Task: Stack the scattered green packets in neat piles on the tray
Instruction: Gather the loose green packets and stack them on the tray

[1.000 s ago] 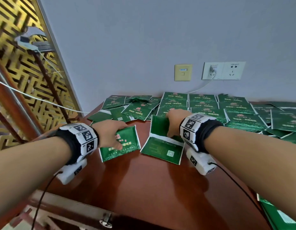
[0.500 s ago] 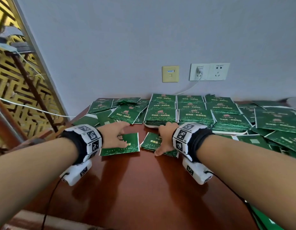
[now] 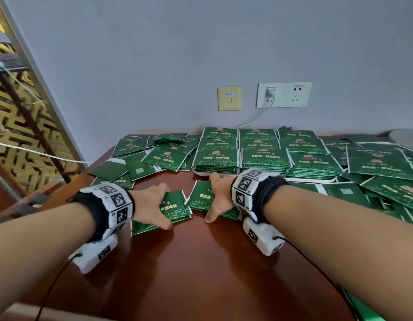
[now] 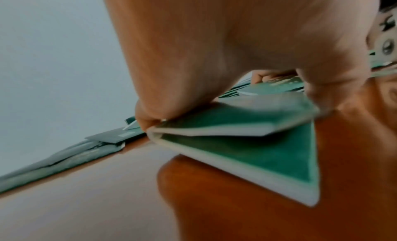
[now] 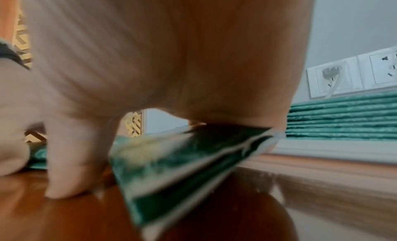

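Observation:
Two small sets of green packets lie side by side on the brown table, in front of the tray. My left hand [image 3: 161, 205] grips the left set [image 3: 177, 210] by its edges, fingers at the far side and thumb at the near side; the left wrist view shows two packets [image 4: 257, 151] in that grip. My right hand [image 3: 212, 198] spans the right set [image 3: 200, 196] the same way, its thumb [image 5: 71, 168] down on the table beside the packets [image 5: 182, 161]. Behind them, the white tray [image 3: 312, 180] carries neat piles of green packets [image 3: 265, 158].
Loose green packets lie scattered at the back left [image 3: 136, 163] and over the right side of the table [image 3: 381, 163]. The wall with sockets [image 3: 284, 95] rises right behind the tray. A gold lattice screen [image 3: 13, 126] stands at the left. Bare table [image 3: 189, 274] lies under my forearms.
The right hand has laid its packets, which stood tilted up, flat on the table. The left hand has drawn its packets nearer the right set. The view has tipped forward.

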A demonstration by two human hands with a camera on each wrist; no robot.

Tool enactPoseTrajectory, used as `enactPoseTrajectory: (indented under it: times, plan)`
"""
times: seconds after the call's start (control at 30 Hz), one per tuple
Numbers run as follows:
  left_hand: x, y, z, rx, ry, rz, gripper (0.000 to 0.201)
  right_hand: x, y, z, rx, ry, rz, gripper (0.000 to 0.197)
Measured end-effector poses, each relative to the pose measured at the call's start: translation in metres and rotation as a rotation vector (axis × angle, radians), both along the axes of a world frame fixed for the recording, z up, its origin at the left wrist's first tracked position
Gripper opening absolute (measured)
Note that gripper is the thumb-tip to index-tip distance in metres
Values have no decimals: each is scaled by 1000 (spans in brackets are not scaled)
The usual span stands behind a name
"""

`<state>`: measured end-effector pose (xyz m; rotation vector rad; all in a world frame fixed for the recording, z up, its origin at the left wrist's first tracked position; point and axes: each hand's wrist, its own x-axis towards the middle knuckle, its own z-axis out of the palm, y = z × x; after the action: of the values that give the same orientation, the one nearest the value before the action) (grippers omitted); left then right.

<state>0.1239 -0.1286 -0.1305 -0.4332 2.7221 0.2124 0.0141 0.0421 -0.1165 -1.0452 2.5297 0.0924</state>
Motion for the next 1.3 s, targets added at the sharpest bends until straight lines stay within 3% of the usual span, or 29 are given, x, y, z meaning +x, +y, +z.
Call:
enactPoseTrajectory:
  times: [0.1,0.27,0.43,0.6,0.9,1.07,1.2,1.3]
  plan:
    - [-1,9,6,-2,-45,-34,96,-2,9,4,-11,36,30,102]
    - [-20,31,27,-67,42,-103,84,-15,39,13,-163,99,-16,83]
    - [-65,59,48,-192,144,-187,90,-35,79,17,-247,274,-59,74]
    - [-114,75,57,-339,202,-239,94,-72,127,37,-175,323,-135,87]
    - [-173,70,49,-359,179,-242,96,-137,173,46,70,353,-281,99]
    - [-192,61,42,-349,118,-280,101,-157,165,48,175,326,-227,95]
    - [-196,54,36,-363,102,-298,109,-160,164,44,211,323,-180,106]
    - [-196,50,34,-341,110,-293,110,-159,166,41,166,290,-130,94]
